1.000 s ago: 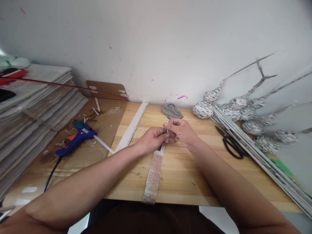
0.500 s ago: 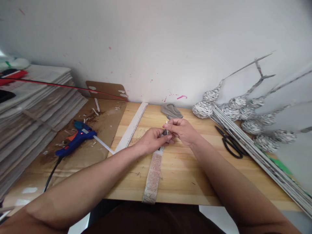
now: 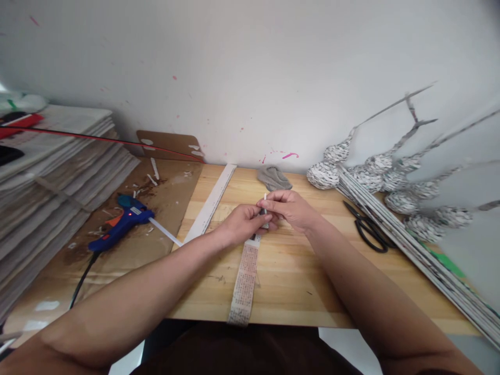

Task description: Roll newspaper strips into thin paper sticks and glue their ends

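A newspaper strip [image 3: 245,278] with small print hangs from my fingers across the wooden table to its front edge. My left hand [image 3: 245,223] pinches the strip's upper end between thumb and fingers. Close against it, my right hand [image 3: 287,207] is closed on the same end, where a narrow white tip [image 3: 265,197] sticks up between the fingers. The end looks rolled or folded, but the fingers cover most of it. Just beyond the hands lies a crumpled grey cloth [image 3: 274,178].
A blue glue gun [image 3: 121,221] lies on brown cardboard at left, beside stacked newspapers [image 3: 74,156]. A pale paper strip [image 3: 211,203] lies left of my hands. Black scissors [image 3: 369,232], long paper rods [image 3: 410,245] and woven paper shapes [image 3: 323,175] are at right.
The white tip stands a little taller and straighter between my fingers. Both hands stay in nearly the same place, still closed on the strip's end.
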`<state>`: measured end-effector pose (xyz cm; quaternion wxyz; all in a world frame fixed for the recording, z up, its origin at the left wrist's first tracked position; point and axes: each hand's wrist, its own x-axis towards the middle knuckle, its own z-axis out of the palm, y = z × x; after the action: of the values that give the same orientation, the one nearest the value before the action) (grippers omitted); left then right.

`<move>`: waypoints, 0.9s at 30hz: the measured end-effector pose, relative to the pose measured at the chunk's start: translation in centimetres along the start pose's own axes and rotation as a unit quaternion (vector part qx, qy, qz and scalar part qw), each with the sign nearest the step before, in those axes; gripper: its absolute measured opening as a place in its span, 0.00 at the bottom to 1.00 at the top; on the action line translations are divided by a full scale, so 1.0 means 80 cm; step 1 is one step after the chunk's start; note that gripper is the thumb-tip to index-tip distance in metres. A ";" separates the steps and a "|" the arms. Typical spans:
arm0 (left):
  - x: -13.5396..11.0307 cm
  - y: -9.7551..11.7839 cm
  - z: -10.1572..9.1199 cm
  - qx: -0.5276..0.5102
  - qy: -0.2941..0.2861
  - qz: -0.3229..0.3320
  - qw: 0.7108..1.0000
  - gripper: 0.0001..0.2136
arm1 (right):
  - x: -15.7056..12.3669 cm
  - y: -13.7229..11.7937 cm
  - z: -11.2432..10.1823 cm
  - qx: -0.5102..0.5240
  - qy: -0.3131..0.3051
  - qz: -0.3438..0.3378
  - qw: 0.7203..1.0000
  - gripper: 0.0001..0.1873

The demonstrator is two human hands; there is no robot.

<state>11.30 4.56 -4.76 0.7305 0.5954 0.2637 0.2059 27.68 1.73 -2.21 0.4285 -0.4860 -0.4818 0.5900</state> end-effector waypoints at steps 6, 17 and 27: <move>0.000 0.000 0.000 0.005 0.016 -0.020 1.000 0.13 | 0.004 0.001 0.000 -0.012 0.046 -0.018 0.999 0.15; -0.004 -0.002 0.002 0.135 0.014 0.027 0.990 0.11 | 0.002 -0.002 0.010 0.063 0.082 -0.002 0.995 0.20; -0.003 0.004 0.001 0.023 0.003 -0.004 1.000 0.14 | 0.001 0.000 0.003 0.011 0.006 0.005 1.000 0.17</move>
<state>11.18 4.45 -4.41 0.7167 0.6103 0.2730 0.1983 27.41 1.77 -2.25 0.4343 -0.4870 -0.4701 0.5943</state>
